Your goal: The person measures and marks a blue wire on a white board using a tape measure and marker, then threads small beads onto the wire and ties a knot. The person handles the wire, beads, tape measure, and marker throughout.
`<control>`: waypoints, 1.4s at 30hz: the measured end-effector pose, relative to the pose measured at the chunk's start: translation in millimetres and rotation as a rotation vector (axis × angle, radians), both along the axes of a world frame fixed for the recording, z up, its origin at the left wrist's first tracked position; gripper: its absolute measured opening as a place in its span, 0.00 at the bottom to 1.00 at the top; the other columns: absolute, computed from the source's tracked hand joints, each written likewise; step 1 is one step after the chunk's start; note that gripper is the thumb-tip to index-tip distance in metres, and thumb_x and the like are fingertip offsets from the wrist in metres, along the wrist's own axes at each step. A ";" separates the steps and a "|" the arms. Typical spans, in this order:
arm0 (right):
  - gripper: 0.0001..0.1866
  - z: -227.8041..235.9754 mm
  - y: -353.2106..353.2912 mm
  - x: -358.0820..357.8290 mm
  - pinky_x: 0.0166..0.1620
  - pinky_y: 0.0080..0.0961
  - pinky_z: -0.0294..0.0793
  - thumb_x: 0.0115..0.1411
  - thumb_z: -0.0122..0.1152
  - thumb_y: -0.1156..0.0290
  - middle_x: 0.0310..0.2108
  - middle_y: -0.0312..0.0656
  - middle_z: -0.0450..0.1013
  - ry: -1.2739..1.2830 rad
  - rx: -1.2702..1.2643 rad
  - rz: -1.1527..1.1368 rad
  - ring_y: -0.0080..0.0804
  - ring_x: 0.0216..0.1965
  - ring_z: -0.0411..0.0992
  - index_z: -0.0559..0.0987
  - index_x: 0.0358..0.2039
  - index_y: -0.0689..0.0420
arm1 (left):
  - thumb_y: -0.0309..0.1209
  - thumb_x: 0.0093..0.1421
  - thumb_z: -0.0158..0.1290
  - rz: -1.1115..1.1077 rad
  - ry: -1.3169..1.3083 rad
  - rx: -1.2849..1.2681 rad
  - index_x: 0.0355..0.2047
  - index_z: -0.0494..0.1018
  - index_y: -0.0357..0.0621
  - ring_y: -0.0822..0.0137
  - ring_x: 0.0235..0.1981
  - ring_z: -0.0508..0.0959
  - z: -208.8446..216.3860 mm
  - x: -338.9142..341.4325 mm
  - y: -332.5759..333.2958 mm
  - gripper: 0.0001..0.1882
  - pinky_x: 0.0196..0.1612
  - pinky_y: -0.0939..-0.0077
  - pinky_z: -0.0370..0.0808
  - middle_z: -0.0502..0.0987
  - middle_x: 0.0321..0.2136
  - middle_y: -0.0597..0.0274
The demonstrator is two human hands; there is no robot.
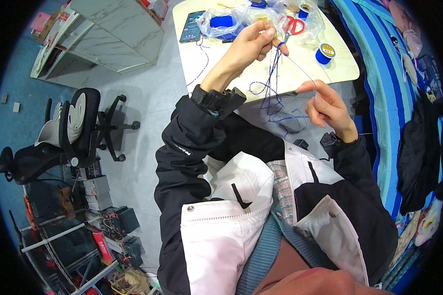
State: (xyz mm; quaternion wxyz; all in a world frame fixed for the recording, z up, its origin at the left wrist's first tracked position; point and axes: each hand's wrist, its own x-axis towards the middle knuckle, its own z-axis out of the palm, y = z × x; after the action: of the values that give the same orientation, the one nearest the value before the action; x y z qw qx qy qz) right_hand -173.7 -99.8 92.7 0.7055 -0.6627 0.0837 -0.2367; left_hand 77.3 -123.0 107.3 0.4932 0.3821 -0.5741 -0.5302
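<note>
- Left hand (251, 44): raised above the table edge, fingertips pinched shut on the upper end of a blue cord (275, 86). Holding it high lets the loose loops hang free, so they can be told apart.
- Right hand (330, 105): lower and nearer the body, thumb and forefinger closed on a thin strand that runs up toward the left hand. The strand looks taut between the two pinch points.
- Blue cord: suspended between both hands over the near edge of the table, with tangled loops drooping toward the lap. It does not rest on the table.
- Table (261, 78): pale top, directly ahead. It carries a blue spool (325, 51) near its right edge, red-handled scissors (294, 24), clear plastic bags (226, 22) with blue contents, and a phone (192, 27) at the left. All lie within reach of both hands.
- Surroundings: a black office chair (76, 128) stands well apart to the left. A blue striped cover (384, 73) lies to the right of the table.
</note>
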 end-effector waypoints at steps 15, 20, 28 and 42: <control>0.23 -11.2 -18.6 -53.1 0.18 0.14 0.60 0.68 0.47 0.59 0.13 0.36 0.69 0.118 0.162 0.245 0.19 0.11 0.64 0.69 0.52 0.67 | 0.36 0.71 0.40 0.029 0.069 -0.039 0.43 0.65 0.39 0.83 0.18 0.56 9.5 11.6 0.0 0.12 0.21 0.88 0.56 0.73 0.24 0.67; 0.31 28.8 -16.7 -43.3 0.13 0.11 0.52 0.68 0.45 0.59 0.11 0.36 0.68 0.228 0.151 0.140 0.16 0.08 0.61 0.55 0.64 0.65 | 0.39 0.70 0.42 0.043 -0.057 -0.038 0.43 0.68 0.41 0.81 0.19 0.58 9.5 6.7 6.2 0.13 0.22 0.89 0.57 0.73 0.25 0.67; 0.33 46.3 -31.7 -29.7 0.08 0.10 0.50 0.69 0.39 0.65 0.06 0.31 0.63 0.013 0.229 0.082 0.14 0.03 0.54 0.41 0.65 0.72 | 0.41 0.71 0.41 -0.333 0.002 -0.049 0.44 0.68 0.44 0.80 0.21 0.56 -3.5 -37.5 14.2 0.14 0.26 0.85 0.57 0.78 0.29 0.66; 0.14 11.1 -74.0 -307.7 0.19 0.12 0.66 0.68 0.45 0.68 0.24 0.39 0.80 -0.930 -0.081 0.214 0.19 0.14 0.69 0.82 0.41 0.48 | 0.46 0.70 0.40 -0.212 -0.297 0.019 0.42 0.67 0.49 0.80 0.19 0.61 -8.3 22.2 16.1 0.15 0.24 0.86 0.57 0.66 0.19 0.72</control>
State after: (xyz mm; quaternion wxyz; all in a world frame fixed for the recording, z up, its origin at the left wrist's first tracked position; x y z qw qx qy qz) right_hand -481.4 -173.8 103.8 0.6623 -0.5182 -0.3186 -0.4373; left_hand 99.5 -107.0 99.0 0.3410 0.3982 -0.6725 -0.5224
